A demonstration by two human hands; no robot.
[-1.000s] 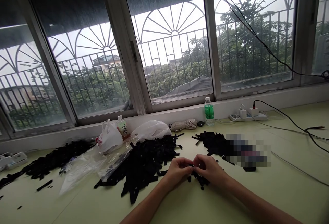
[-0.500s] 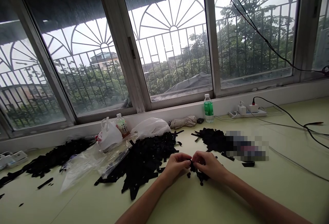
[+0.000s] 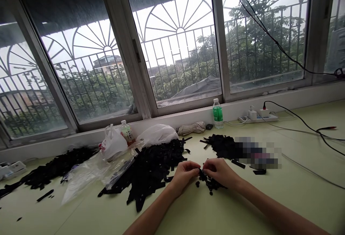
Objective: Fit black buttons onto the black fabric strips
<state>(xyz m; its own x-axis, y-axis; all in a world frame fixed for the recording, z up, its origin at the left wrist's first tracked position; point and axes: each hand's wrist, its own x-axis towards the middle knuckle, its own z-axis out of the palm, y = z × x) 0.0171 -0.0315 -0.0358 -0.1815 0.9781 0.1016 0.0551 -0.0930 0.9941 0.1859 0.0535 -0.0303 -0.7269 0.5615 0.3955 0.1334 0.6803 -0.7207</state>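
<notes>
Two bare hands nearly meet over the pale green counter (image 3: 205, 217), fingertips just apart from each other. The left hand (image 3: 186, 176) has its thumb and forefinger pinched on a small black piece (image 3: 201, 172), which lies between the two hands and is too small to make out further. The right hand (image 3: 221, 173) has thumb and forefinger curled close together beside that piece; whether they grip it, I cannot tell. Just under the fingers lies a little pile of black bits (image 3: 211, 183), some of them round. Near the left hand spreads a large heap of black strips (image 3: 152, 168), and beyond the right hand sits a smaller strip heap (image 3: 221, 146), its right end meeting a pixelated patch. Two loose strips (image 3: 238, 164) lie near that patch. Farther left, a clear plastic bag (image 3: 83, 177) touches the large heap, with a knotted white bag (image 3: 114, 143) and a drink bottle (image 3: 127, 132) behind. Along the wall under the windows stand a green-labelled bottle (image 3: 217, 114) and, to its right, a white power strip (image 3: 260, 119).
</notes>
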